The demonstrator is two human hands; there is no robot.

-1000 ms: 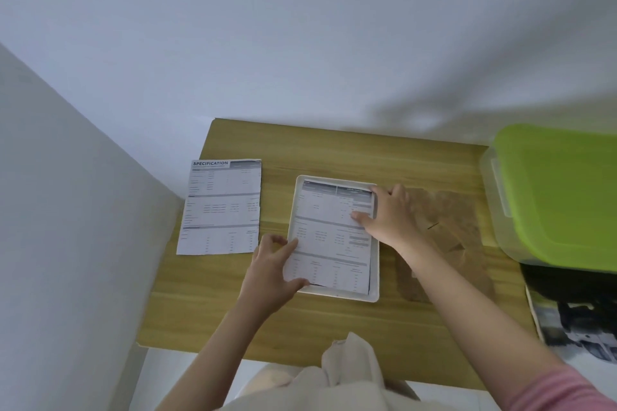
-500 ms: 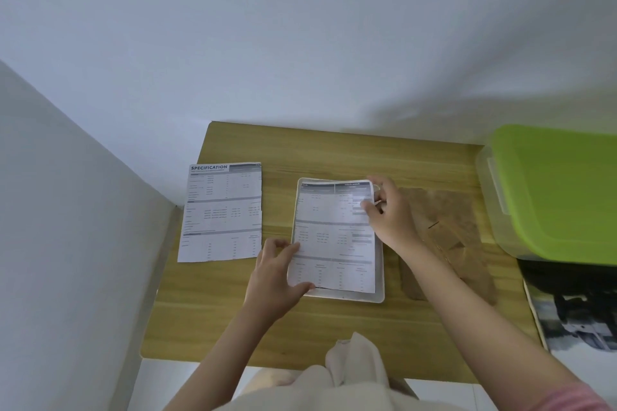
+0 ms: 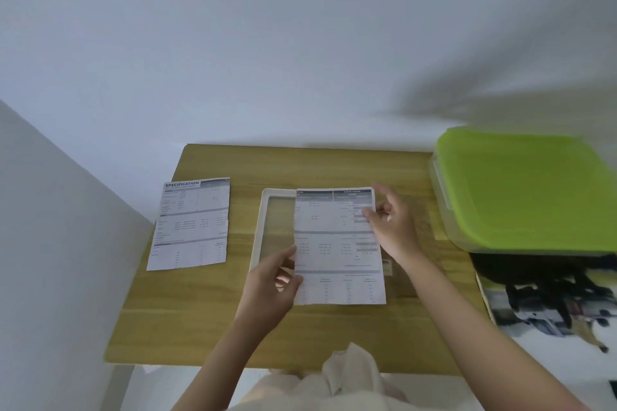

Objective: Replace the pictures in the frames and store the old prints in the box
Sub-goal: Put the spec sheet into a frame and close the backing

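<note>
Nearest the camera, pale cloth point(image 3: 350, 380) bunches at the bottom edge, just over the front rim of the wooden desk point(image 3: 207, 320). Two bare forearms reach forward from there.

The left hand point(image 3: 270, 287) has its thumb and fingers curled round the lower left edge of a printed sheet point(image 3: 337, 243), pinching it. The right hand point(image 3: 390, 227) pinches the same sheet at its upper right edge between thumb and curled fingers, with the forefinger sticking up past the corner. The sheet is held between both hands, above the desk, and covers the right part of a white picture frame point(image 3: 258, 237). The frame lies flat on the desk with its left rail and top left corner bare; its inside shows a glassy pane through which the wood grain appears. Just right of the sheet, under the right wrist, a brown backing board point(image 3: 400, 280) lies on the desk, mostly hidden.

Further left, well apart from the frame, a second printed sheet point(image 3: 192, 225) headed "SPECIFICATION" lies flat on the desk.

At the right, a clear plastic box with a green lid point(image 3: 524, 187) sits beside the desk's far right corner. Below it lies a dark blurred picture point(image 3: 551, 297). Behind everything rises a plain white wall point(image 3: 267, 43).
</note>
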